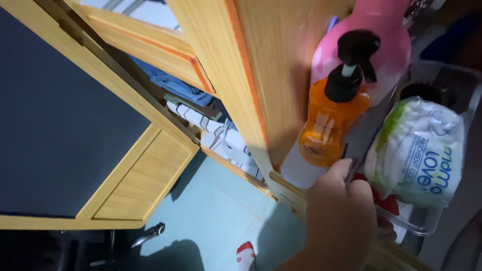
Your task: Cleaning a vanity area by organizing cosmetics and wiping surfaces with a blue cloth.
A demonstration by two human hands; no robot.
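My right hand [341,216] reaches up from the bottom edge to the near corner of a clear plastic tray [427,227] on a wooden shelf. Its fingers are curled, and a thin grey object [350,168] sticks up between them. Just above the hand stands an orange pump bottle [326,125] with a black pump head. Behind that bottle is a tall pink bottle [384,45]. A bag of white cotton balls [419,150] lies in the tray to the right of the hand, with something red [387,203] under it. My left hand is out of sight.
A wooden cabinet side panel [261,75] rises left of the bottles. An open door with a dark panel [60,125] fills the left. Folded blue clothes [175,85] and a white rack [226,143] sit inside. Below is a teal floor [211,211] with a red-and-white item [246,256].
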